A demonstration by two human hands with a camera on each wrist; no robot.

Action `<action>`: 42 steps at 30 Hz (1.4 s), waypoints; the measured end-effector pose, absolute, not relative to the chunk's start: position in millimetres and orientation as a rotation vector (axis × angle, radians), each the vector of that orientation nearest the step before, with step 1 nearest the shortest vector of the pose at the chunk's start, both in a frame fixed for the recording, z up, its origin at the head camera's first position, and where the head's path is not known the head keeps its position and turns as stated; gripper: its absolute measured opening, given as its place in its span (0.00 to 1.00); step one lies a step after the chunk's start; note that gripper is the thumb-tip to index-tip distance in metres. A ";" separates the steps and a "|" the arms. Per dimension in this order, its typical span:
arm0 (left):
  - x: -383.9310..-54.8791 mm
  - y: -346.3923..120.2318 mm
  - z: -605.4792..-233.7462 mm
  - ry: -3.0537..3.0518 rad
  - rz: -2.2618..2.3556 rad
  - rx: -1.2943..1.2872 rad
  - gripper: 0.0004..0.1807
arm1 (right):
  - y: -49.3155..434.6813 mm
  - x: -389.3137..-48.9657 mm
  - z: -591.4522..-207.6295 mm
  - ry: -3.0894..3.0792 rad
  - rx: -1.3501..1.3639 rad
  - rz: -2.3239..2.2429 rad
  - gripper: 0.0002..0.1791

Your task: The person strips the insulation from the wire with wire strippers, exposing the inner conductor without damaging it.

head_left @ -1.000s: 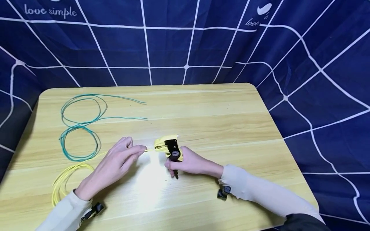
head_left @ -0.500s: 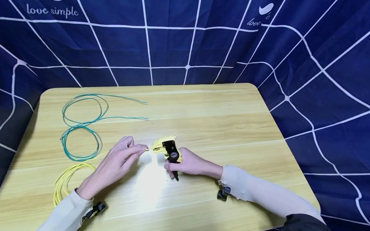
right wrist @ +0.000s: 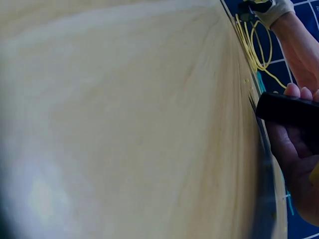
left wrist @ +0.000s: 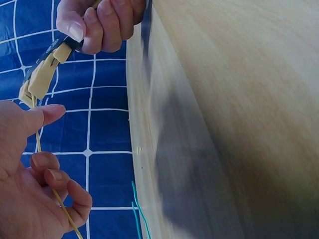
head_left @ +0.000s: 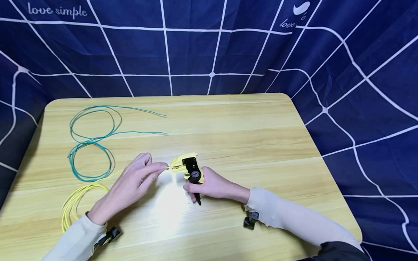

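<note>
My left hand pinches a yellow wire close to its end, between thumb and forefinger. Its other fingers are loosely curled, and the wire runs back past them in the left wrist view. In my right hand is a yellow and black wire stripper, gripped by its handles. The tool's mouth points left, just off my left fingertips, and the wire's tip meets it. How deep the tip sits inside is hidden. The right wrist view catches only a black handle of the stripper.
The rest of the yellow wire lies in a loose coil beside my left forearm. Two loops of green wire lie farther back on the left of the wooden table. A dark blue gridded cloth hangs behind and to the right.
The wire stripper has shifted slightly left, so the gap to my left fingertips is narrower. My left hand keeps its pinch on the yellow wire almost in place.
</note>
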State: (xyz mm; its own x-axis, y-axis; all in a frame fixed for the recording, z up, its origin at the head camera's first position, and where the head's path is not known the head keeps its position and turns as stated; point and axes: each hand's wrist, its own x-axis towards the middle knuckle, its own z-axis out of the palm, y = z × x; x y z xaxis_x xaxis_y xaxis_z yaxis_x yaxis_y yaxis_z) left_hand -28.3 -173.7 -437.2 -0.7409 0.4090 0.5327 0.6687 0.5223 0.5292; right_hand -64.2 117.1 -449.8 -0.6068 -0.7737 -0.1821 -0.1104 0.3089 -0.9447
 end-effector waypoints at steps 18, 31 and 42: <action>-31.4 -173.6 -438.4 -2.404 -1.026 -0.866 0.23 | 108.3 -61.4 -446.3 1.979 -0.616 -1.363 0.21; -31.5 -174.5 -439.1 -2.401 -1.040 -0.861 0.18 | 103.0 -57.4 -450.7 2.011 -0.518 -1.370 0.19; -30.9 -174.2 -442.0 -2.388 -1.053 -0.861 0.16 | 98.0 -53.1 -452.2 2.019 -0.441 -1.407 0.17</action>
State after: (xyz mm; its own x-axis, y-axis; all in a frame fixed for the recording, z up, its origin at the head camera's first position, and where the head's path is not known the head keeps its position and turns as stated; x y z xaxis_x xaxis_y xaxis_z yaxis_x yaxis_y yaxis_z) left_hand -30.9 -174.2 -442.0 -0.7350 0.3767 0.5638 0.6703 0.5292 0.5203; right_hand -53.1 98.0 -452.2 -0.7451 -0.5933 -0.3048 0.0804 0.3737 -0.9241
